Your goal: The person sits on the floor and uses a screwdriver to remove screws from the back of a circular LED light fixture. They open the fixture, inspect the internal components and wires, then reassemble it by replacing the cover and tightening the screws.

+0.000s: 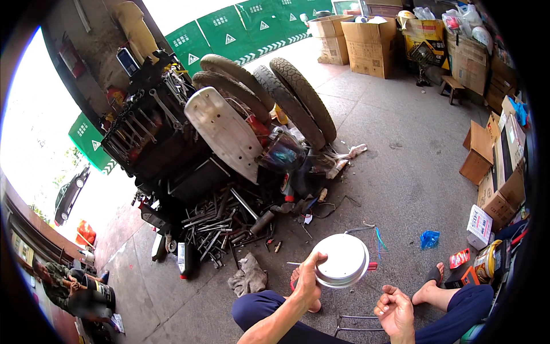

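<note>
In front of me, my left hand (pixel 309 281) grips a round, silvery metal part (pixel 342 261) by its left edge, thumb on the flat top face. It resembles a shallow drum or lid. Thin blue and green wires (pixel 378 238) show just beyond its far right edge. A red end (pixel 372 266) sticks out at its right, and a thin rod appears at its left; the disc hides whatever lies between. To the right, apart from the disc, my right hand (pixel 395 312) is palm up with its fingers curled in. Anything inside those fingers cannot be made out.
Several loose tools (pixel 215 226) lie heaped on the floor at the left, near a grey rag (pixel 248 275). Behind are a tool rack (pixel 149 123) and standing tyres (pixel 301 97). A metal frame (pixel 358 324) is between my legs. Cardboard boxes (pixel 501 183) line the right. Another person (pixel 71 284) sits far left.
</note>
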Demonstrator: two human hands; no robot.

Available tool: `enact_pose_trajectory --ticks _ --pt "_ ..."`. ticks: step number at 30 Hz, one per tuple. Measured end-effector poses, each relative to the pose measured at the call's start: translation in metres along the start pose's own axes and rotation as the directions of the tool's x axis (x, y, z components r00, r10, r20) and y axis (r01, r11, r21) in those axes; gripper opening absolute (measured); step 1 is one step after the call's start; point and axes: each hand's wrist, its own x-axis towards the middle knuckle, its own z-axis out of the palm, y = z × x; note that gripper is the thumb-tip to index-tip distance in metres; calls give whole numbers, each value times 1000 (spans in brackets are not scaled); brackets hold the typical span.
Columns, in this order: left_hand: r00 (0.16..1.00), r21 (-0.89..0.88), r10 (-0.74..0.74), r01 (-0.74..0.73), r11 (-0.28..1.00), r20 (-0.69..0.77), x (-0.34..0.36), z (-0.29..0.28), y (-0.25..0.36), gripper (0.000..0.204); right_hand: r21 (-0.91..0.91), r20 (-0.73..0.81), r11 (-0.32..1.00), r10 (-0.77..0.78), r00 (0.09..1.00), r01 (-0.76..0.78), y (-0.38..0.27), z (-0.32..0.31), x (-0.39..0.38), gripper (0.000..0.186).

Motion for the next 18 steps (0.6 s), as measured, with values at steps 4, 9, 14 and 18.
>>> enact_pose_trajectory --ticks 4,9,14,18 --pt "996 76 61 -55 996 -73 -13 2 5 33 28 -116 992 126 985 -124 3 12 -3 20" --pt "988 160 131 -116 980 -85 -4 0 3 36 -35 -25 957 288 957 -288 16 13 1 19" --pt "992 124 116 -110 986 -46 9 9 2 39 -268 264 858 503 823 -438 6 72 -3 32" --pt "995 18 95 -95 995 -21 -27 -3 25 36 -337 698 941 238 675 17 -36 221 -37 51"
